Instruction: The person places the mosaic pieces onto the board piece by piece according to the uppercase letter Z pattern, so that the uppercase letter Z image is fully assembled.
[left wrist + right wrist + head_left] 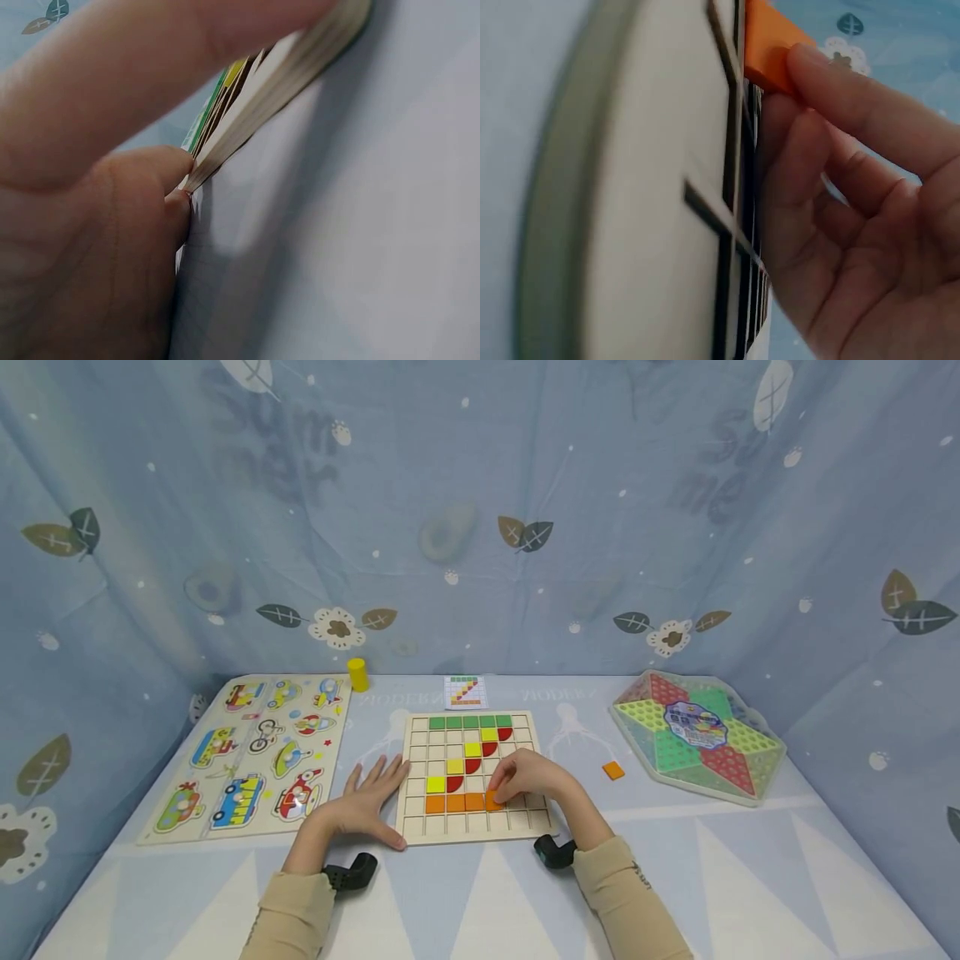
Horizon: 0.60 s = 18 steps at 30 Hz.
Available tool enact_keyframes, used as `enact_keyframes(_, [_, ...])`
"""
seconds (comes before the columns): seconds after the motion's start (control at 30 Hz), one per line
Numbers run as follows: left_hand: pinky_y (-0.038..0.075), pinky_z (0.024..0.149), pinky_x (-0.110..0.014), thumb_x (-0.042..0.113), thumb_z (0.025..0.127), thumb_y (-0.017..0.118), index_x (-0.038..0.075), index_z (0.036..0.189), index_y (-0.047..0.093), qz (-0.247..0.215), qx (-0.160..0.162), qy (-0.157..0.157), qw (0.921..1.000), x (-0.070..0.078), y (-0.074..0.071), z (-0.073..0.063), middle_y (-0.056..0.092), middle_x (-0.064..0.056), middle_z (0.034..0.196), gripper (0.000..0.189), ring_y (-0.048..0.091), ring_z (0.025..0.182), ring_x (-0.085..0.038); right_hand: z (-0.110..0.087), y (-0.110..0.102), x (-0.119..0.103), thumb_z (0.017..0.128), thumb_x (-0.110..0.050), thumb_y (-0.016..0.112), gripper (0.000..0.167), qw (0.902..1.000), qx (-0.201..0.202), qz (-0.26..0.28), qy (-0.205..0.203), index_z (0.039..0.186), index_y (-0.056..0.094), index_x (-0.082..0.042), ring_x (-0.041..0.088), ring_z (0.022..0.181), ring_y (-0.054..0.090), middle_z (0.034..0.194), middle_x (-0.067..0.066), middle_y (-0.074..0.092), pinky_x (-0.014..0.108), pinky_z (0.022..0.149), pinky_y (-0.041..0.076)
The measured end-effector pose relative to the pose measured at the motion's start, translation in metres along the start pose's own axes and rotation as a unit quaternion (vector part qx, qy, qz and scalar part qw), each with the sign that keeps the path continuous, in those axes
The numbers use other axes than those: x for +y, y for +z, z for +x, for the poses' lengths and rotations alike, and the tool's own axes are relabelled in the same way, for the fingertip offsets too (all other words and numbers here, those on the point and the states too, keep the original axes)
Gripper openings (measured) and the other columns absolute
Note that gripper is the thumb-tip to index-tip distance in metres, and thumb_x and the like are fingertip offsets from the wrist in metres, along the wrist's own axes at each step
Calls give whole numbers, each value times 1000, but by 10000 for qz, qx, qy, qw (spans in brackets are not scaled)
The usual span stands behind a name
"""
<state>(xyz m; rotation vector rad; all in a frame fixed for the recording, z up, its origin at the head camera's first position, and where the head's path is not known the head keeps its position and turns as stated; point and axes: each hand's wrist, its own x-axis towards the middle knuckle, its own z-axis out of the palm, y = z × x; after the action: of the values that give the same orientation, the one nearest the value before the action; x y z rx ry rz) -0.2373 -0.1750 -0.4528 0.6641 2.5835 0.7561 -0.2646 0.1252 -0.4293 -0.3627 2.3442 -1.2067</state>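
Note:
A wooden grid board point(420, 822) lies flat on the table. My right hand point(528, 777) pinches an orange square tile point(772, 52) between thumb and fingers, tilted over a cell at the right end of a row of orange tiles point(455, 803). Above that row, yellow squares point(472, 750) step diagonally up to the right, each with a red rounded piece point(489, 748) beside it. Green tiles point(453, 722) line the top. My left hand point(365, 807) has its fingers spread, fingertips and thumb at the board's left edge.
A loose orange tile point(613, 770) lies right of the board. Behind it stands a pattern card point(465, 692). At left are a vehicle puzzle board point(247, 760) and a yellow cylinder point(357, 676). A clear-lidded star-patterned game box point(697, 735) rests at right. A blue curtain point(480, 527) hangs behind.

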Motion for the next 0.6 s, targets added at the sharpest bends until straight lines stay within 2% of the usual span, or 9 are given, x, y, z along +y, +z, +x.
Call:
enact_keyframes(0.17, [-14,106,-57,50,59,80,2,148,12,26,-17,-15,10000,0,1,1,3,-19,154,122,-8,139,-39,-1,6,-4,71,-3,76,9,9975,343,-565,249,73,68,-7,12,57,51,63,0,60,23,57,44])
enact_keyframes(0.3, [-13,106,-57,49,58,80,2,148,12,26,-11,-38,10000,-1,0,1,3,-19,154,122,-8,139,-39,-2,11,-9,69,-3,76,13,9922,516,-1115,209,70,65,-9,13,58,48,61,-1,56,23,54,40])
enact_keyframes(0.43, [-13,106,-57,49,58,80,2,148,12,35,-7,-50,10000,0,0,1,3,-19,154,122,-8,139,-39,-1,14,-13,69,4,74,18,9891,470,-1381,-204,74,64,-10,15,63,46,66,0,52,24,54,39])
enact_keyframes(0.6, [-13,106,-57,49,59,80,2,148,12,45,-25,-41,10000,0,-1,2,3,-19,154,121,-8,139,-39,0,17,-14,78,6,65,26,9841,-76,-1492,-956,87,74,-16,15,71,45,80,-1,56,21,58,39])
